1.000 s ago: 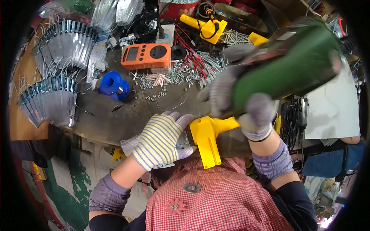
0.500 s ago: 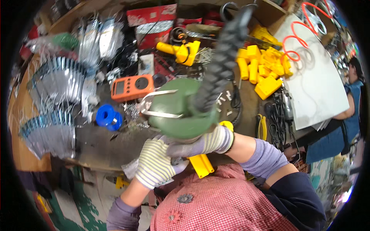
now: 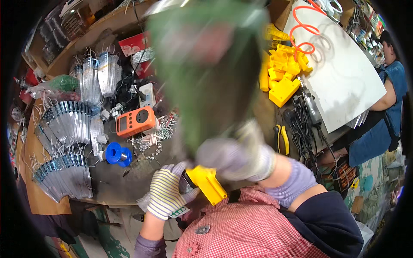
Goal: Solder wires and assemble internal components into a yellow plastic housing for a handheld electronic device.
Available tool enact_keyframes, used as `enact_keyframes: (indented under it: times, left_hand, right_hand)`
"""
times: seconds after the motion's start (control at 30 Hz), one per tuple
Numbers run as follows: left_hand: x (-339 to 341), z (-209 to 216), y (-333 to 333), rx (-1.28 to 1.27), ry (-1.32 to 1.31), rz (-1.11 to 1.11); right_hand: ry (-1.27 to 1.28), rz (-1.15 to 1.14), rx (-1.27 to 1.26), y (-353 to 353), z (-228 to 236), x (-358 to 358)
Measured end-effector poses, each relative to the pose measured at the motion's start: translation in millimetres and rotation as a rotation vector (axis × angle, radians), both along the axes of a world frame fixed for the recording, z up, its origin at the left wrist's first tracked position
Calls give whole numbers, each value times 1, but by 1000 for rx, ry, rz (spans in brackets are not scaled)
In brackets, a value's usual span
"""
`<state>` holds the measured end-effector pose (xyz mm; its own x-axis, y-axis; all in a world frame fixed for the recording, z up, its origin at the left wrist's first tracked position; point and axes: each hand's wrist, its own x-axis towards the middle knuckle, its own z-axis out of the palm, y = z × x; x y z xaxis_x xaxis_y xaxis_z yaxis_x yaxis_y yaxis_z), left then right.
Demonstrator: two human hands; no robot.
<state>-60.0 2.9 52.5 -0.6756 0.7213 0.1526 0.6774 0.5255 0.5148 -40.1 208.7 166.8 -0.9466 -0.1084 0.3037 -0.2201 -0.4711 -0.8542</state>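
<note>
Gloves first: your left hand (image 3: 167,194), in a striped glove, sits nearest you at the bench's near edge, closed around the near left end of a yellow part (image 3: 206,184). That part lies just in front of your chest, its long axis running from near right to far left, so the held end points toward the bench and the free end toward your shirt. Your right hand (image 3: 235,155), in a grey glove, is just right of and above the part, clamped on a green tool (image 3: 206,77). The tool is lifted close to the camera and badly blurred; it hangs over the part, and whether its tip touches the yellow plastic you cannot tell from here. The two hands are close together but not touching, with the part between them; the left is the one on it.

Farther out, left of the tool, a blue spool (image 3: 117,154) lies on the dark bench among loose screws (image 3: 148,144), with an orange meter (image 3: 135,121) beyond it. Fans of metal strips (image 3: 64,129) cover the left side. Far right lie a heap of yellow parts (image 3: 282,75) and a white sheet (image 3: 344,81), where another person (image 3: 387,99) leans.
</note>
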Motion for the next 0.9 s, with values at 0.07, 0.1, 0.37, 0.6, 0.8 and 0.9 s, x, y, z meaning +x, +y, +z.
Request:
enact_keyframes:
  times: [0.07, 0.1, 0.37, 0.6, 0.8, 0.9]
  left_hand:
    - [8, 16, -2, -69, 36, 59]
    - [7, 22, -1, -69, 41, 56]
    - [-4, 69, 104, -212, 60, -20]
    - [-27, 71, 120, -202, 19, -61]
    - [-20, 154, 36, 425, -13, 285]
    - [29, 146, -26, 1097, -100, 453]
  right_hand:
    - [-3, -321, 169, 40, 19, 13]
    - [55, -526, 523, 67, 14, 16]
    - [-375, -1102, 1829, 199, -85, 60]
    - [-281, -963, 2157, 195, -75, 47]
    - [-37, -982, 2016, 175, -65, 0]
    - [18, -784, 2019, 136, -51, -40]
